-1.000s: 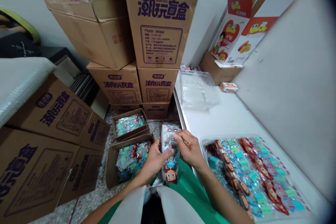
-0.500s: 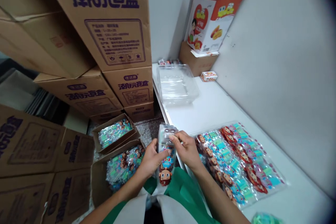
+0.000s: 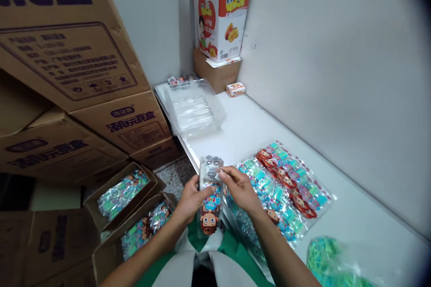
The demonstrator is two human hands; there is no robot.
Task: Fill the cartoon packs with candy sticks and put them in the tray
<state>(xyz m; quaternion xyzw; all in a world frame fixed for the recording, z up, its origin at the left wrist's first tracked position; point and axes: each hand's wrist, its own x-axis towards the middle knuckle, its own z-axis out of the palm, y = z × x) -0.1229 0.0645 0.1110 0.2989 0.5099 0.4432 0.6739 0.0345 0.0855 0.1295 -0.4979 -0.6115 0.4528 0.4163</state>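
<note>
Both hands hold a stack of clear toy packets [image 3: 210, 190] printed with a brown-haired cartoon face, upright just off the table's near edge. My left hand [image 3: 191, 197] wraps its left side, fingers closed on it. My right hand [image 3: 237, 187] pinches the top right of the stack. To the right, a clear tray [image 3: 316, 206] on the white table [image 3: 256, 125] is filled with rows of the same packets.
A stack of empty clear trays [image 3: 195, 107] sits at the table's far left. A colourful open carton [image 3: 218, 13] stands in the corner on a brown box, a small box [image 3: 235, 89] beside it. Big cardboard cartons [image 3: 67, 54] tower left; two open boxes of packets [image 3: 128, 206] lie on the floor. A bag of green bands [image 3: 333, 262] lies near right.
The view has swung right and down, so the cartons slid left and the table centred. Both hands keep hold of the packet stack, with the right fingers working at its top.
</note>
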